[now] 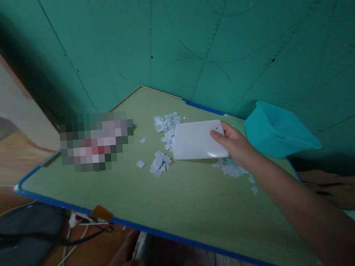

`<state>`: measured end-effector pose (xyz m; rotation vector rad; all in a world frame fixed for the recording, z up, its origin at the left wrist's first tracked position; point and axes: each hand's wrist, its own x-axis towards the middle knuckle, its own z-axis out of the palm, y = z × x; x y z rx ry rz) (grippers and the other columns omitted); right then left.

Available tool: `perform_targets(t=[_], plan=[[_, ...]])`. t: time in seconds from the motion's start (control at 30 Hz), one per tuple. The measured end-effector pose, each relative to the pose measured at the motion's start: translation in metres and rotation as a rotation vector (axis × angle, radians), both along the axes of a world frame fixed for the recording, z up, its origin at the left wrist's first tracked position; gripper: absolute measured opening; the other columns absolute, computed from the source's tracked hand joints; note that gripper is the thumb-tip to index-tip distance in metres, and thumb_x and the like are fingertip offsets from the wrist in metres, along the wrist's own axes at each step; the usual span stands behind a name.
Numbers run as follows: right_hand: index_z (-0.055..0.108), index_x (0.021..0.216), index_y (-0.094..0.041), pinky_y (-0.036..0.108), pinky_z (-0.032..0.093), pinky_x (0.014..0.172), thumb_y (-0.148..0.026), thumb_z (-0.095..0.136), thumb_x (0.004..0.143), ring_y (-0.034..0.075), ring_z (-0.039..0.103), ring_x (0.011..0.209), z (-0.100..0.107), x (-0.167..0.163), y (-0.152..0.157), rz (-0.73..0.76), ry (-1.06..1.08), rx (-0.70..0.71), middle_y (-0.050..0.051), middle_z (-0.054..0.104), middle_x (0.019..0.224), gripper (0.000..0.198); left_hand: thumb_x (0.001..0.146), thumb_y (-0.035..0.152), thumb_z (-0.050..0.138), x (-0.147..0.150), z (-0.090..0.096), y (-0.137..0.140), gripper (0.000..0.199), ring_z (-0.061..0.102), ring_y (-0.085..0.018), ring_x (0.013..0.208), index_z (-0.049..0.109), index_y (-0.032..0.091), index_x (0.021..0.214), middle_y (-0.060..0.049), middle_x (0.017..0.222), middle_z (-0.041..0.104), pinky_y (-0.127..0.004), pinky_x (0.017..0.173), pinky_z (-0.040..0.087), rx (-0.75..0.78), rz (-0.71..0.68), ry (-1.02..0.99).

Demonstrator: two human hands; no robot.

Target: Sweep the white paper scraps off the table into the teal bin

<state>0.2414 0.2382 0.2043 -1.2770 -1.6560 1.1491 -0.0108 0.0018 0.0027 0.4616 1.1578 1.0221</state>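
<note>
A flat white plastic scraper (196,140), with a small hole near one corner, is gripped at its right end by my right hand (235,142), thumb on top. It is held over the table among small square paper scraps. One heap of scraps (166,125) shows past its left edge, a smaller pile (160,163) lies nearer to me, and more scraps (231,167) lie below my right wrist. Low at the table's front edge, my left hand (122,260) is closed around a pale-edged thing (139,246), mostly hidden and too dark to name.
A turquoise bin (277,129) stands at the table's right back, against the green wall (188,38). A blurred-out item (96,143) lies at the left. The pale green table (158,204) has blue-taped edges. Cables (64,256) hang at lower left beside a dark round seat (22,235).
</note>
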Motion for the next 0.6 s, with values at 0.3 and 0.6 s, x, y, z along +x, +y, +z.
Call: perform_targets(t=[0.3,0.6], plan=[[0.052,0.089,-0.022,0.033,0.046,0.069,-0.038,0.054,0.078,0.018,0.058,0.08,0.005,-0.006,-0.009,0.021,-0.123,0.094,0.003,0.064,0.088,0.019,0.047,0.027,0.065,0.006,0.038,0.005,0.065,0.045,-0.034,0.121,0.062,0.026,0.112,-0.001,0.116,0.067,-0.04,0.094,0.043,-0.046,-0.025,-0.089],[0.051,0.09,-0.023,0.033,0.046,0.068,-0.042,0.052,0.082,0.02,0.059,0.078,0.015,0.009,-0.036,0.008,-0.292,0.169,0.002,0.061,0.083,0.02,0.048,0.03,0.064,0.008,0.058,0.008,0.062,0.048,-0.036,0.118,0.062,0.025,0.11,-0.005,0.102,0.072,-0.046,0.098,0.038,-0.081,-0.019,-0.003]])
